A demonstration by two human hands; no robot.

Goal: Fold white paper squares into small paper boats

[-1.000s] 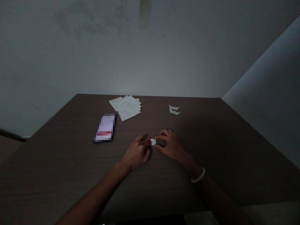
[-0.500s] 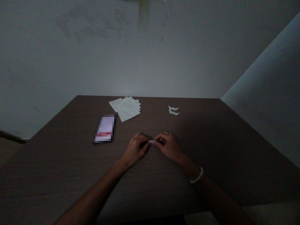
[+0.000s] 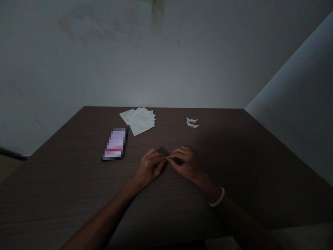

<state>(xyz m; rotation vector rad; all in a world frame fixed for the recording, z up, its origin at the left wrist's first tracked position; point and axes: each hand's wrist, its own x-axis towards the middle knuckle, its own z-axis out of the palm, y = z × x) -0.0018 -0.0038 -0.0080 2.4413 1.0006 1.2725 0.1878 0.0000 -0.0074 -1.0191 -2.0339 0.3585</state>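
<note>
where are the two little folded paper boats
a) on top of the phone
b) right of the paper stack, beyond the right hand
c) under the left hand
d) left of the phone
b, the two folded paper boats lie on the dark wood table to the right of the stack of papers, farther away than the right hand.

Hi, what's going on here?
A person's left hand and right hand pinch a tiny piece of white paper between their fingertips, over a dark wooden table. Farther off lie two small folded paper boats, a pile of printed sheets and a phone with a blurred screen.
</note>
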